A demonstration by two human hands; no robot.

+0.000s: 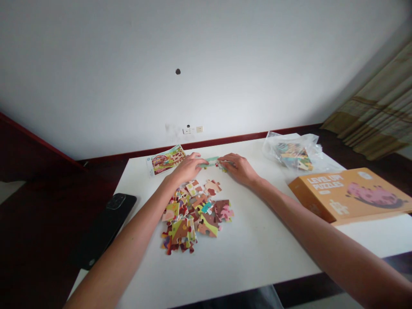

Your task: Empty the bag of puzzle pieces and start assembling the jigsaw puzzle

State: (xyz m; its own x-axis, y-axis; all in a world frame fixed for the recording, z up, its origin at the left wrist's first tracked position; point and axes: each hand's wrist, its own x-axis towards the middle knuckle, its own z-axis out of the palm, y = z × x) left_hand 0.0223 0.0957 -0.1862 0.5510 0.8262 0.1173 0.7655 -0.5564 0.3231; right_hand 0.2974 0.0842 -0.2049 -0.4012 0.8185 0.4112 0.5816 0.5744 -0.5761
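Observation:
My left hand (188, 168) and my right hand (237, 168) rest on the far part of a white table (257, 249), fingertips almost meeting. Between them lies a light teal puzzle piece (211, 161) that both hands pinch, flat on the tabletop. A second small piece sits under my right fingertips. A loose pile of colourful puzzle pieces (193, 214) lies just nearer to me, below both hands. Past my left hand lies a small picture card (166, 160) showing the puzzle scene.
An orange puzzle box (350, 193) sits at the right edge. Behind it is a clear plastic bag (294, 152) with more pieces. A black phone (103, 227) lies on the dark surface left of the table. A wall stands close behind; curtains hang at right.

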